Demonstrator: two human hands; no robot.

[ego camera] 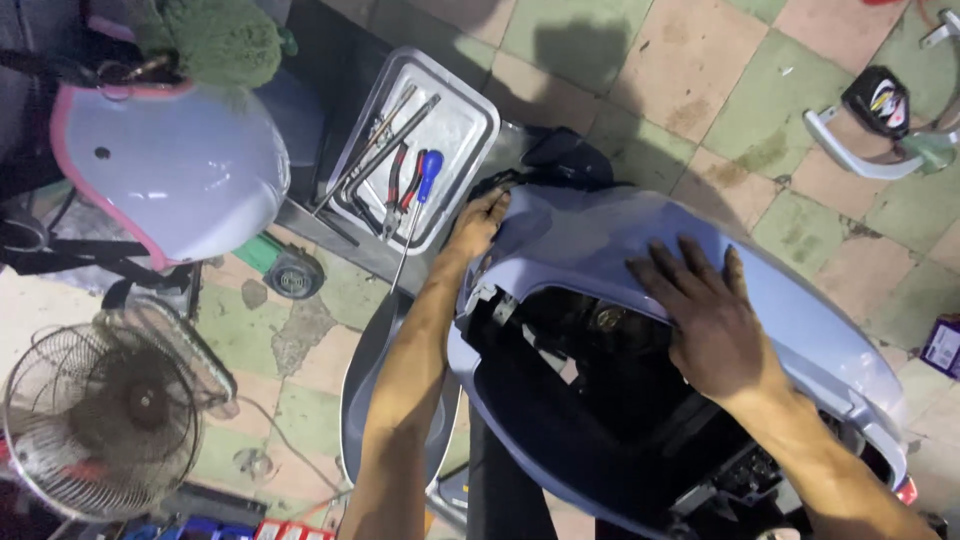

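A pale lilac scooter body panel (600,235) lies across the black frame of a scooter (590,400) below me. My right hand (700,310) rests flat on top of the panel, fingers spread. My left hand (478,222) grips the panel's left front edge, fingers curled over it. Dark internals show in the opening beneath the panel between my two arms.
A metal tray (470,120) holds pliers (400,190), a blue-handled screwdriver (425,180) and long wrenches. A lilac helmet (170,165) sits left, a wire fan (100,410) lower left. Loose scooter parts (870,130) lie on the tiled floor, upper right.
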